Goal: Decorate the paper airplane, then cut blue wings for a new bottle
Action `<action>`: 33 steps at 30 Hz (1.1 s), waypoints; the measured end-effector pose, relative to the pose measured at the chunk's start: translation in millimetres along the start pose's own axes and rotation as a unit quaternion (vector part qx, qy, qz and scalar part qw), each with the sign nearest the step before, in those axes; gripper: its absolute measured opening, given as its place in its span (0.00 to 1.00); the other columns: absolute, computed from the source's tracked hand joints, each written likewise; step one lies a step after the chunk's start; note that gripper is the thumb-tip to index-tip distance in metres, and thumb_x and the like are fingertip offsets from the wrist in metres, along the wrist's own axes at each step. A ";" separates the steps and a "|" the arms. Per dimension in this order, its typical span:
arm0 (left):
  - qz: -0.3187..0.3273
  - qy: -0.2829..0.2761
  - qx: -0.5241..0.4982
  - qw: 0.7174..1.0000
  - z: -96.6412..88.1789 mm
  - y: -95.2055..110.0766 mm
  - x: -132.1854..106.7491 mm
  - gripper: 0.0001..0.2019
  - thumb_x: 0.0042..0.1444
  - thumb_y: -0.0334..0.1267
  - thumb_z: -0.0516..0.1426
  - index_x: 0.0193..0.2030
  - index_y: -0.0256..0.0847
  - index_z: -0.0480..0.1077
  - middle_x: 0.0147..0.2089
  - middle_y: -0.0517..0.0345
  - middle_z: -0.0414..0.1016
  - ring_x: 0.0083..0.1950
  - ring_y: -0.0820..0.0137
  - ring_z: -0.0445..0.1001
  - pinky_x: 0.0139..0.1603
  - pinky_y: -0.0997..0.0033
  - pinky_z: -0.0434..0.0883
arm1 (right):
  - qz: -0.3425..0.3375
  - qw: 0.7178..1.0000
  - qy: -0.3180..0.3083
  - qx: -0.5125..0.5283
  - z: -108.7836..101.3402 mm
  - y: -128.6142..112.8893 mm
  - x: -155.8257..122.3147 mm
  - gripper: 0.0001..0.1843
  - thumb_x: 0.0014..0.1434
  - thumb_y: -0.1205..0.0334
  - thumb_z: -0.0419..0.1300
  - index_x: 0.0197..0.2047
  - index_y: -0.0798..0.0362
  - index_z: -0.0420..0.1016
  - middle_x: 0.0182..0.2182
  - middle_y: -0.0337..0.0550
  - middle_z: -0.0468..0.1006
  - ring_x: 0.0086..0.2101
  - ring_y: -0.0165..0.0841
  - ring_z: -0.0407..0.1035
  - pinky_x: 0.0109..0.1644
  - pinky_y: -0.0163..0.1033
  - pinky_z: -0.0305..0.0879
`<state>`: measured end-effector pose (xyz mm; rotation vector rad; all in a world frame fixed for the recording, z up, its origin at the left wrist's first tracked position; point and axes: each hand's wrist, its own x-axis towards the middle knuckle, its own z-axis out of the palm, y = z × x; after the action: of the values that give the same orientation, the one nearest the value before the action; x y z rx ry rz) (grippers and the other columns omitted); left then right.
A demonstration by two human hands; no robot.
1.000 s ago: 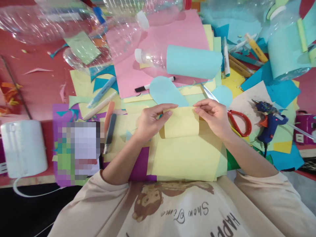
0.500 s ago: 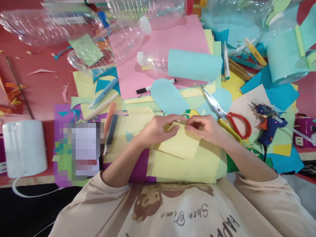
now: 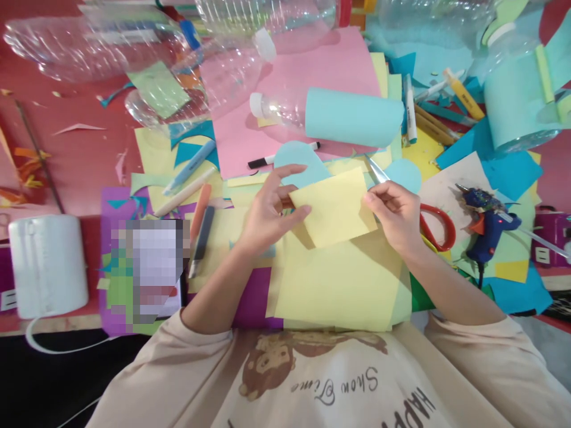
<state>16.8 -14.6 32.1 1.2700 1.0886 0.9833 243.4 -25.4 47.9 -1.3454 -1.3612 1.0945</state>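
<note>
A small pale yellow sheet of paper [image 3: 336,208] is held up, tilted, between my hands. My right hand [image 3: 397,217] pinches its right edge between thumb and fingers. At the left edge, my left hand [image 3: 263,217] has its thumb in front and fingers behind, with the index finger raised off the paper. Below lies a larger yellow sheet [image 3: 339,291]. Scissors with red handles [image 3: 447,229] are partly hidden behind my right hand. A light blue rounded paper cutout [image 3: 297,157] lies just beyond the held sheet.
A bottle wrapped in light blue paper [image 3: 354,117] lies on a pink sheet [image 3: 321,59]. To the right is a blue glue gun [image 3: 486,235]. Markers [image 3: 200,223], a blurred-out phone [image 3: 156,267] and a white box-shaped device [image 3: 48,267] are at left. Clear bottles [image 3: 98,50] lie at the back.
The small yellow sheet has been raised and turned away from the larger sheet. My hands have moved apart to its two sides, and the left fingers have spread.
</note>
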 end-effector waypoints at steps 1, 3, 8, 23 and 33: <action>0.005 0.028 -0.022 0.999 -1.2 -2.1 2.3 0.26 0.48 0.37 0.65 0.55 0.45 0.63 0.30 0.63 0.75 0.27 0.74 0.74 0.25 0.78 0.70 | 0.009 1.000 -0.013 0.007 0.0 0.7 0.2 0.10 0.57 0.62 0.62 0.25 0.52 0.68 0.18 0.31 0.64 0.19 0.22 0.57 0.22 0.30 0.55; 0.025 0.085 -0.045 0.995 -3.0 -5.4 6.6 0.25 0.47 0.37 0.66 0.52 0.45 0.64 0.28 0.64 0.73 0.25 0.76 0.72 0.24 0.79 0.68 | 0.023 0.999 -0.044 0.017 0.2 1.7 0.5 0.11 0.57 0.62 0.61 0.25 0.52 0.67 0.19 0.31 0.64 0.19 0.21 0.57 0.22 0.30 0.54; 0.066 0.163 -0.039 0.984 -1.7 -8.1 11.1 0.22 0.44 0.35 0.68 0.45 0.45 0.67 0.23 0.69 0.66 0.22 0.80 0.67 0.22 0.81 0.65 | 0.024 0.998 -0.058 0.013 0.8 0.0 0.9 0.12 0.58 0.59 0.61 0.26 0.53 0.67 0.19 0.32 0.64 0.20 0.21 0.57 0.23 0.29 0.54; 0.081 0.128 0.053 0.987 3.5 -9.4 1.1 0.04 0.52 0.39 0.64 0.33 0.43 0.79 0.33 0.58 0.78 0.36 0.72 0.77 0.34 0.74 0.75 | 0.021 0.999 0.002 0.029 -2.1 6.5 5.3 0.16 0.57 0.51 0.64 0.27 0.52 0.68 0.20 0.32 0.63 0.21 0.22 0.56 0.25 0.32 0.53; 0.134 0.141 0.062 0.979 2.8 -8.2 0.9 0.07 0.51 0.34 0.64 0.38 0.46 0.80 0.40 0.58 0.77 0.36 0.76 0.74 0.34 0.76 0.73 | 0.009 0.999 0.000 0.034 -2.2 6.9 4.5 0.14 0.58 0.54 0.64 0.27 0.52 0.68 0.20 0.32 0.64 0.21 0.22 0.56 0.25 0.32 0.52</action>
<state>19.5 -14.9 23.8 1.4345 1.2317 1.3477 247.0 -20.8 41.7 -1.3099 -1.3033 1.1424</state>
